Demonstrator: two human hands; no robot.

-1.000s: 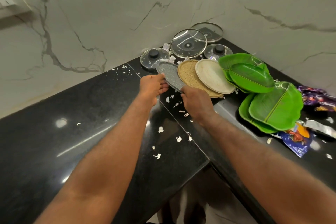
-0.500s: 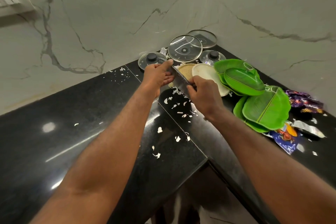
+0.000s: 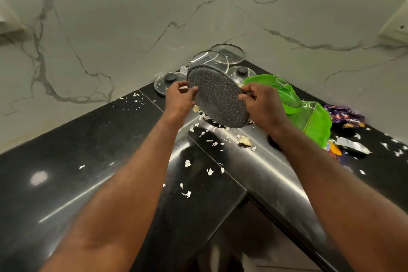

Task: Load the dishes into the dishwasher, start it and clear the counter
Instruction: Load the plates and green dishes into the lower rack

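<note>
- Both hands hold 1 round grey speckled plate (image 3: 217,97) between them. It is raised over the black counter (image 3: 88,150) and tilted so its flat speckled face turns toward the camera.
- On the plate's left rim, the left hand (image 3: 180,97) grips with the thumb laid across the front face and the fingers curled round behind.
- On the right rim, the right hand (image 3: 262,106) pinches the edge, with the thumb tip on the front and the fingers curled behind.
- Between the 2 wrists, the plate's lower edge hangs close over the counter. Whether it touches the surface cannot be told.
- Beyond the hands, in the corner, lie 4 glass lids (image 3: 170,81). 1 with a dark knob sits just past the left hand, and another with a dark knob sits past the right hand. The other 2 lie farther back, partly hidden by the plate.
- To the right of the right hand, bright green plates (image 3: 315,121) overlap one another, partly covered by that hand and wrist.
- Farther right of the right forearm lie a crumpled purple wrapper (image 3: 344,115) and a strip of silver foil (image 3: 353,144).
- White flaky scraps (image 3: 209,171) are scattered on the counter between and around the forearms. A larger pale scrap (image 3: 245,141) lies just below the plate, near the right wrist.
- Behind everything rises a pale marble wall (image 3: 132,17) with dark veins.
</note>
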